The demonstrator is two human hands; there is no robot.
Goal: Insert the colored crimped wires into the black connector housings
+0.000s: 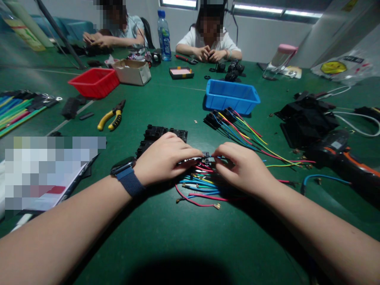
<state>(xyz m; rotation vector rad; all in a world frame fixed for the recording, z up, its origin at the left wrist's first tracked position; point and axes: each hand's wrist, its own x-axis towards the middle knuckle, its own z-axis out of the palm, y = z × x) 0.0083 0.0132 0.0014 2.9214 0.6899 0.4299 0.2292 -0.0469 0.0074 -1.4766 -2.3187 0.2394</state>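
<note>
My left hand (168,158), with a dark watch on its wrist, is closed around a small black plastic connector housing (206,158), mostly hidden by the fingers. Facing it, my right hand (237,164) pinches a thin wire close to the housing's right side; whether its end sits inside cannot be made out. Beneath both hands lies a loose bunch of red, blue and yellow wires (204,184) with brass terminals. Several black plastic housings (156,132) stand together just beyond my left hand.
Black housings with coloured wires (218,118) lie near a blue bin (233,97). Yellow-handled pliers (112,116), a red bin (95,83) and a white box (132,72) are left. An orange-black power tool (344,158) lies right. Two people sit opposite, working with their hands.
</note>
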